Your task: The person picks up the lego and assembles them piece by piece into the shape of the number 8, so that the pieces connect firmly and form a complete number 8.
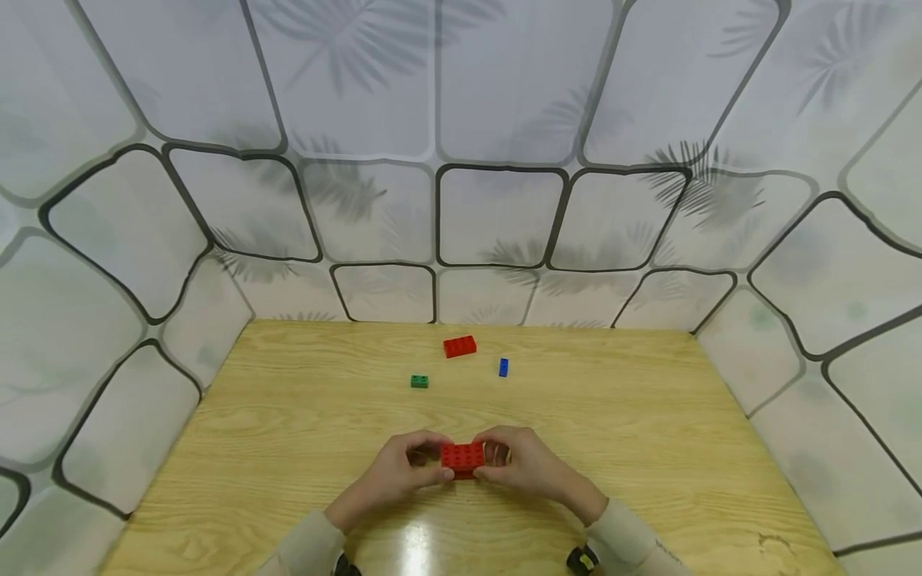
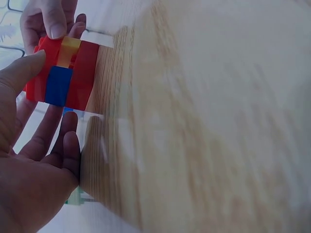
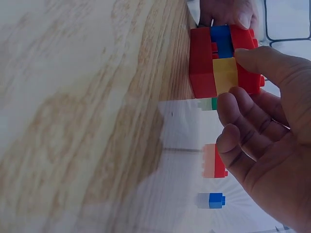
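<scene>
Near the front middle of the table stands a small stack of toy building bricks. Its top red brick [image 1: 463, 456] shows rows of studs. Between that and the bottom red brick [image 2: 83, 75] sit a blue brick [image 2: 58, 86] and a yellow brick [image 3: 225, 75], with a gap between these two. My left hand [image 1: 399, 470] pinches the top red brick at its left end, thumb in front and fingers behind. At the right end my right hand [image 1: 529, 462] pinches the same brick in a like manner. The other fingers of both hands curl loosely beside the stack.
Farther back on the wooden table [image 1: 302, 384] lie a loose red brick [image 1: 460, 346], a small green brick [image 1: 419, 382] and a small blue brick [image 1: 503, 367]. Patterned fabric walls [image 1: 497, 216] enclose the table at the back and both sides.
</scene>
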Motion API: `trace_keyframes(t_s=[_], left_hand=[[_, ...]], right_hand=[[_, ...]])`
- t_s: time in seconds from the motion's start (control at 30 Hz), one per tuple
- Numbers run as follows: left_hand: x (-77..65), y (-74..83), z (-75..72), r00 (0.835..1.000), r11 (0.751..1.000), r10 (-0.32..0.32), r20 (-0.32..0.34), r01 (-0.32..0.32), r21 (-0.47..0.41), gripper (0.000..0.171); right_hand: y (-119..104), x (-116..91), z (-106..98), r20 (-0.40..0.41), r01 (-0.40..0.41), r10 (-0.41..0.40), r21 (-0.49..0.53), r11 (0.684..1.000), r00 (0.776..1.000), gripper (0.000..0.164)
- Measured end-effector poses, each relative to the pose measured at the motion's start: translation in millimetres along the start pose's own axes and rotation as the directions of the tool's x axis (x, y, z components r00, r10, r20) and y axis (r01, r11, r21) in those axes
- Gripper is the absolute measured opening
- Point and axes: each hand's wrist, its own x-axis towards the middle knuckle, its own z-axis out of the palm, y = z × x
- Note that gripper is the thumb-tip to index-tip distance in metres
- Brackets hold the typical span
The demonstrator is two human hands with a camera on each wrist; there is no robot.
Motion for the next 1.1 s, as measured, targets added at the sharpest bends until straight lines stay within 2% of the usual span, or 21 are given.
trace_keyframes(t_s=[0.47, 0.7, 0.87, 1.1], left_hand=[[-1.7, 0.3, 0.6, 1.000, 0.999, -0.001, -0.007, 0.001, -0.037, 0.037], [-3.1, 1.4, -0.1, 1.000, 0.999, -0.002, -0.002, 0.002, -0.041, 0.038], [-2.8, 2.2, -0.5, 1.000, 1.000, -0.008, -0.004, 0.008, -0.025, 0.039], [-2.0, -1.1, 0.7, 1.000, 1.000, -0.006, -0.010, 0.006, -0.001, 0.039]], right_hand=[[0, 1, 0, -0.002, -0.004, 0.004, -0.018, 1.000, 1.000, 0.033], [1, 1, -2, -0.011, 0.013, -0.013, 0.024, 1.000, 1.000, 0.043], [2, 5, -12, -0.099, 0.000, 0.006, 0.066, 0.998, 0.995, 0.042], [19, 20, -31, -0.230, -0.019, 0.028, 0.042, 0.999, 0.973, 0.041]])
